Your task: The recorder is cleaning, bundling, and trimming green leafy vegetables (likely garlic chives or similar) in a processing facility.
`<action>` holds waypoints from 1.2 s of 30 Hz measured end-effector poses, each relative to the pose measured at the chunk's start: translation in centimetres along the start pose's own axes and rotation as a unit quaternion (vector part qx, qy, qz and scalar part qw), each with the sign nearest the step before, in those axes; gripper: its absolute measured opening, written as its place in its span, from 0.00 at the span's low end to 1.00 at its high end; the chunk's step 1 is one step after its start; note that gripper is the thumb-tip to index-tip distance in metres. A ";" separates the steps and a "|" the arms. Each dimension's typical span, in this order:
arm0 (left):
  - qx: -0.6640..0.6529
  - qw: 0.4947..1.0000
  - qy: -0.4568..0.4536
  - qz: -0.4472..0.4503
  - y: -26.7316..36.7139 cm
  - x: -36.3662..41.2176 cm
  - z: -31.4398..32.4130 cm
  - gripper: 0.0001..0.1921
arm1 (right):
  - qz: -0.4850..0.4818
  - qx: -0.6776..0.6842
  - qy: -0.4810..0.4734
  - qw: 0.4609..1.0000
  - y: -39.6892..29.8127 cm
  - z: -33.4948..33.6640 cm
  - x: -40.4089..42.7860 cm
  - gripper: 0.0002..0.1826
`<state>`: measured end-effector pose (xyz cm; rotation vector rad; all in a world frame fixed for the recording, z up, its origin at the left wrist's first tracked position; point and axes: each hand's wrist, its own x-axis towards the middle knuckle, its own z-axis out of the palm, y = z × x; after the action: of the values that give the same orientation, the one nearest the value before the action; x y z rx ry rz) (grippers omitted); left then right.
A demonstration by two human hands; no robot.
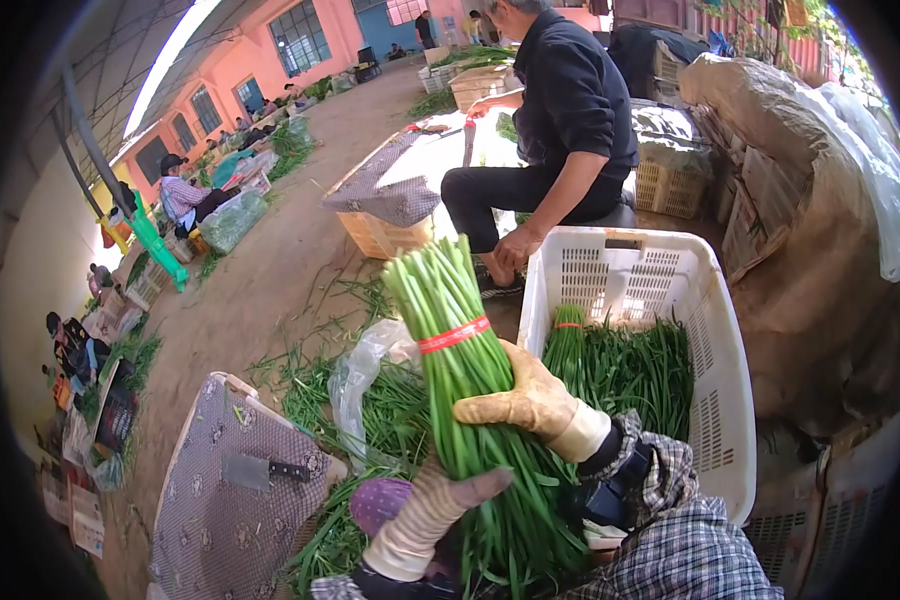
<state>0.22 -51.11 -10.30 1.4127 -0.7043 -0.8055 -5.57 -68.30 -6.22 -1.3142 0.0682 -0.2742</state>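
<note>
A thick bundle of garlic chives [439, 360] stands tilted before me, with its pale stem ends up and a red band [454, 334] around them. My right hand [521, 397], in a yellowed glove, grips it below the band. Lower down, my left hand [439, 502] wears a striped glove and wraps the leaves from the other side. To the right is a white plastic crate [720, 420] holding dark green chives [637, 360]. Among them a smaller bundle [568, 337] shows a red band.
A cleaver [259, 472] lies on a patterned cloth-covered surface [217, 532] at left. Loose chive leaves [390, 405] and a clear plastic bag [360, 375] lie on the floor. A seated person [570, 127] is beyond the crate. Covered crates [817, 300] stand at right.
</note>
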 end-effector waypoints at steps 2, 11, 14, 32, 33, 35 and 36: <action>-0.033 0.999 0.038 0.016 -1.5 1.3 1.1 0.38 | -0.013 0.046 0.026 0.998 3.0 -1.5 -0.9 0.45; 0.097 0.971 -0.212 -0.044 -4.5 6.1 7.9 0.55 | 0.193 0.131 0.151 0.961 9.2 -13.0 -14.0 0.44; 0.165 0.953 -0.246 -0.059 -4.7 6.2 7.1 0.51 | 0.183 0.159 0.292 0.925 8.9 -16.4 -16.9 0.41; 0.512 0.850 -0.112 -0.056 -13.8 7.2 2.7 0.47 | 0.285 -0.398 0.301 0.818 40.1 -42.4 -3.0 0.43; 0.528 0.837 -0.108 -0.093 -13.6 6.8 1.6 0.47 | 0.364 -0.409 0.265 0.794 37.9 -37.0 0.2 0.45; 0.493 0.855 -0.126 -0.098 -13.5 7.5 2.0 0.48 | 0.429 -0.540 0.262 0.674 40.8 -41.3 -1.8 0.50; 0.506 0.846 -0.132 -0.103 -13.9 7.8 2.2 0.48 | 0.485 -0.676 0.082 0.549 40.9 -40.9 -0.8 0.48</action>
<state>1.87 -58.61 -24.43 2.3848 -1.3209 -0.8327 -8.17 -97.49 -56.13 -2.5096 1.3846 0.8427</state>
